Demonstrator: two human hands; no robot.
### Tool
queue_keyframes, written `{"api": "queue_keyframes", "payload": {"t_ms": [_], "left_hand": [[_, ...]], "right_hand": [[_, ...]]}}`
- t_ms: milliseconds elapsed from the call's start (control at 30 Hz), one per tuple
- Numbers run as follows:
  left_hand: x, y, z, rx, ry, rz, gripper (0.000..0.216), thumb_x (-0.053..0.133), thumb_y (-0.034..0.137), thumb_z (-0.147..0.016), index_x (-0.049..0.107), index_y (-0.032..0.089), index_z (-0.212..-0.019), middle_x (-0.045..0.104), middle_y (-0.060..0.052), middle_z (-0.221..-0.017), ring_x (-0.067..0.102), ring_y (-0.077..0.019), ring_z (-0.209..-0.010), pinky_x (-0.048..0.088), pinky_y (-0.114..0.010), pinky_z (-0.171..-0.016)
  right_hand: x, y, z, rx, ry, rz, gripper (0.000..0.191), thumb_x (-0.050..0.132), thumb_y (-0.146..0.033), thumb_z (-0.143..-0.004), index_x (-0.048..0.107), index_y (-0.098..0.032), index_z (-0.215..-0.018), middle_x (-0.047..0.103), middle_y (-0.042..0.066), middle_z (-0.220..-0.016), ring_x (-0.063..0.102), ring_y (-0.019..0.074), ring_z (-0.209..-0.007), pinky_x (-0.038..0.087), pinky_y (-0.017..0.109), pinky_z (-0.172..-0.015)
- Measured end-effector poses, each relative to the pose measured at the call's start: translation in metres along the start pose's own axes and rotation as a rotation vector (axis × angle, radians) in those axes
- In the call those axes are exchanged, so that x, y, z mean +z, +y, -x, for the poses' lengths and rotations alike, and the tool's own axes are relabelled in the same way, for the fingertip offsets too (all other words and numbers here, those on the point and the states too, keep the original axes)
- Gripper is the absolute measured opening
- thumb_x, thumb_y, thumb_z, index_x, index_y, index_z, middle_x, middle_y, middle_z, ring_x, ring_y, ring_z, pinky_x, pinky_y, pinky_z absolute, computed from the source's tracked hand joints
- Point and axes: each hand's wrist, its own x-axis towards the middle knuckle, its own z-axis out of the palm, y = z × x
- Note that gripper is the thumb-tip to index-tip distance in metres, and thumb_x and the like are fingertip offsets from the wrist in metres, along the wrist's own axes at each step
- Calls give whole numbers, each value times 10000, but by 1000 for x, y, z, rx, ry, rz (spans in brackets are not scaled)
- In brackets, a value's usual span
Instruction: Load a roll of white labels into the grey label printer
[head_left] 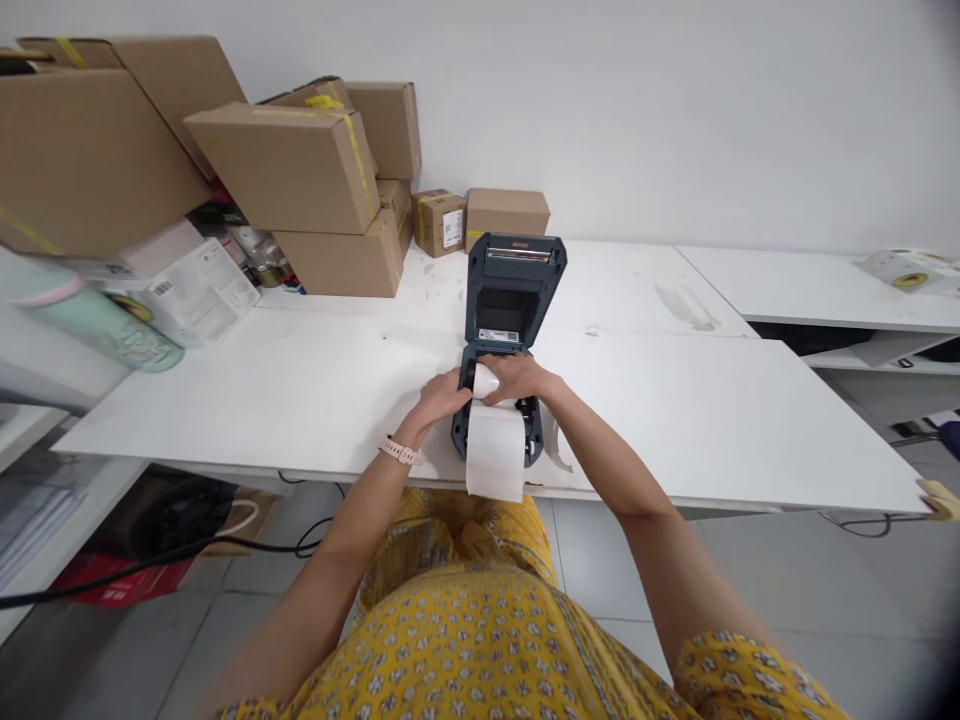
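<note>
The printer (514, 275) stands near the front edge of the counter (300, 400) with its lid swung up and back, so the bay is open. A white roll (486, 381) sits in that bay. Its paper (495, 455) is already led out over the printer's front and hangs down past the counter edge.

Both hands are on the roll. The left hand (442, 395) is curled against the roll's left end, and the right hand (521, 378) is cupped over its top and right side. The hands hide whether the roll is fully seated between the guides. Judging by this, the loading looks mostly done. What seems left is settling the roll, squaring the paper and shutting the lid, which is not yet down.

As for containers, the printer's bay holds only the roll, as far as shows. Behind and to the left of the printer is a stack of boxes (292, 165), closed and taped with yellow, so their contents are hidden. Two small boxes (507, 213) just behind the printer are also shut. Far to the printer's left a green bottle (105, 325) with a pink cap lies blurred, and I cannot tell what is in it.
</note>
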Motion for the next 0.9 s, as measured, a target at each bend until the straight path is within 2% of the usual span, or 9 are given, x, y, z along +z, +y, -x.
{"api": "queue_keyframes", "payload": {"t_ms": [100, 167, 233, 300, 433, 533, 733, 833, 900], "left_hand": [[1, -2, 0, 16, 10, 16, 499, 496, 236, -792, 608, 164, -1273, 733, -146, -1160, 688, -345, -1027, 513, -377, -804], [2, -3, 1, 14, 25, 25, 507, 501, 253, -797, 602, 163, -1285, 731, -151, -1163, 685, -355, -1036, 513, -385, -808], [4, -5, 2, 15, 44, 39, 498, 503, 270, -805, 609, 159, -1279, 735, -156, -1148, 684, -362, -1029, 513, -399, -818], [7, -6, 3, 36, 65, 75, 483, 496, 268, -812, 620, 163, -1266, 739, -148, -1141, 686, -350, -1017, 514, -399, -830], [8, -6, 4, 41, 94, 132, 488, 496, 233, -793, 636, 179, -1257, 747, -125, -1115, 687, -325, -981, 514, -388, -832], [8, -4, 3, -2, 76, 109, 504, 484, 235, -789, 638, 168, -1265, 752, -126, -1055, 688, -327, -921, 510, -400, -815], [11, -7, 0, 9, 100, 128, 477, 491, 243, -783, 665, 188, -1223, 756, -91, -1013, 683, -281, -883, 508, -354, -777], [11, -8, 0, 7, 107, 146, 481, 500, 247, -779, 665, 187, -1227, 756, -83, -975, 680, -268, -853, 510, -345, -762], [11, -8, 1, 9, 113, 178, 493, 509, 246, -773, 661, 190, -1239, 757, -78, -963, 679, -266, -852, 513, -341, -758]], "right_hand": [[-8, 6, 2, -74, -10, -126, 912, 809, -459, -682, 439, -213, -1479, 656, 167, -1342, 631, 408, -1203, 489, 520, -1006], [-19, 15, 18, -239, 31, -320, 917, 819, -452, -671, 436, -247, -1479, 599, 127, -1428, 610, 356, -1252, 494, 482, -1039], [-33, 26, 48, -415, 135, -532, 926, 830, -477, -659, 446, -259, -1473, 546, 95, -1486, 565, 320, -1317, 463, 449, -1102], [-42, 38, 90, -465, 263, -731, 956, 859, -510, -623, 469, -254, -1458, 576, 91, -1447, 570, 316, -1311, 468, 431, -1102], [-33, 68, 170, -211, 552, -1006, 909, 915, -431, -599, 503, -312, -1400, 687, 78, -1281, 637, 317, -1224, 531, 417, -1007], [-3, 103, 197, -48, 666, -1003, 766, 893, -340, -626, 551, -311, -1312, 687, 85, -1286, 596, 323, -1290, 518, 427, -1017], [68, 168, 175, 213, 613, -1082, 752, 812, -285, -596, 545, -258, -1299, 676, 79, -1272, 654, 273, -1144, 555, 372, -920], [79, 174, 160, 291, 573, -1085, 783, 787, -306, -616, 523, -241, -1351, 635, 95, -1340, 655, 274, -1130, 564, 400, -927], [72, 170, 160, 268, 528, -1069, 814, 781, -311, -656, 489, -270, -1415, 550, 95, -1477, 586, 290, -1277, 510, 444, -1049]]}}
